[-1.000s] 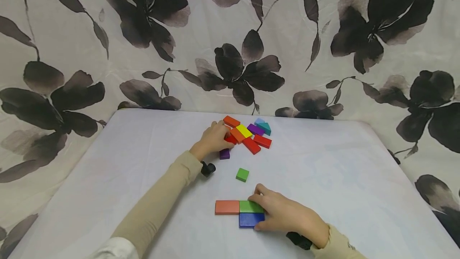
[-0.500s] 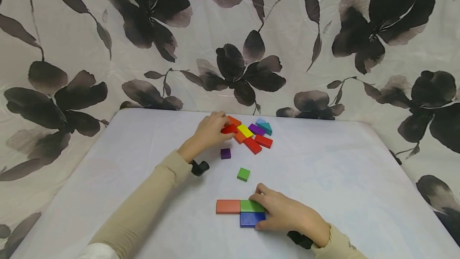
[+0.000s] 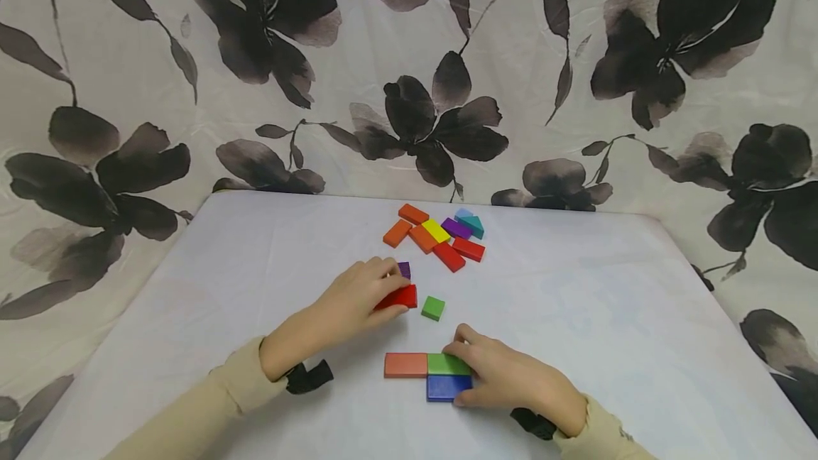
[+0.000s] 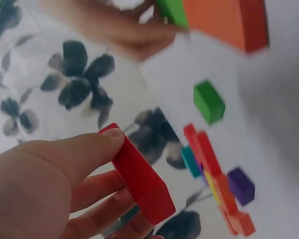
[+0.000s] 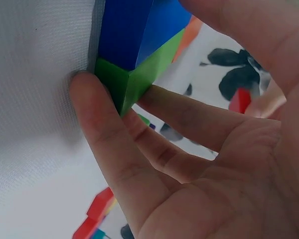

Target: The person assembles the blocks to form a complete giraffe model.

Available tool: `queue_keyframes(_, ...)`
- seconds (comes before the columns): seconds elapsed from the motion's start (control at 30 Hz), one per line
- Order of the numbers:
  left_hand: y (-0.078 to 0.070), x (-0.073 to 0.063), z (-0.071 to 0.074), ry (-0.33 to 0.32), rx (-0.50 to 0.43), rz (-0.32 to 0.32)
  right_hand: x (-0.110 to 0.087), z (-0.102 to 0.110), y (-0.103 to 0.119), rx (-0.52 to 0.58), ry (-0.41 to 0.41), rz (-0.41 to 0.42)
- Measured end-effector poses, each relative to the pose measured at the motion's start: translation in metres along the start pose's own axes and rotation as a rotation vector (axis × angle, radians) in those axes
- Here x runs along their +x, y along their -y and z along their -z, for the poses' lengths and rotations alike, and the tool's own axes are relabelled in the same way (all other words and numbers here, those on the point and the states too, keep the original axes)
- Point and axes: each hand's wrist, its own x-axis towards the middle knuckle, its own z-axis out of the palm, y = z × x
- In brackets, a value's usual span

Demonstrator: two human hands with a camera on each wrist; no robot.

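Note:
My left hand [image 3: 351, 298] pinches a red rectangular block [image 3: 402, 296] between thumb and fingers; in the left wrist view that red block [image 4: 142, 179] is held clear of the other blocks. Closer to me, my right hand [image 3: 508, 375] holds the right ends of a green block [image 3: 444, 363] and a blue block [image 3: 444, 389], thumb at the blue one's near edge, fingers at the green one's far side. These two lie flush against each other, and a salmon-orange block [image 3: 405, 365] meets the green one's left end.
A small green block [image 3: 432, 308] lies between the hands. Just beyond the left fingers, a purple block [image 3: 405, 270] is partly hidden. Farther back is a loose cluster of orange, yellow, red, purple and teal blocks [image 3: 437, 231]. A floral cloth [image 3: 562, 91] hangs behind the white table [image 3: 607, 289].
My left hand has taken the red block from the cluster's left side and brought it nearer, beside the small green block. The right hand and its blocks have stayed in place.

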Motion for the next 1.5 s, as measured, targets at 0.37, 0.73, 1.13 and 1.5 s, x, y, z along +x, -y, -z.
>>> queue_keyframes(0.37,-0.044,-0.046,-0.025,0.115,0.172,-0.094,-0.001,-0.001,0.000,0.001,-0.021,0.015)
queue_keyframes(0.73,-0.066,-0.071,-0.045,0.116,0.234,-0.178,-0.001,-0.001,0.000,0.019,-0.019,0.016)
queue_keyframes(1.13,-0.065,-0.071,-0.048,0.181,0.173,-0.089,-0.001,-0.002,0.000,0.014,-0.019,0.018)
queue_keyframes(1.5,-0.041,-0.075,-0.045,0.318,-0.039,0.193,0.000,-0.002,0.000,0.012,-0.010,0.008)
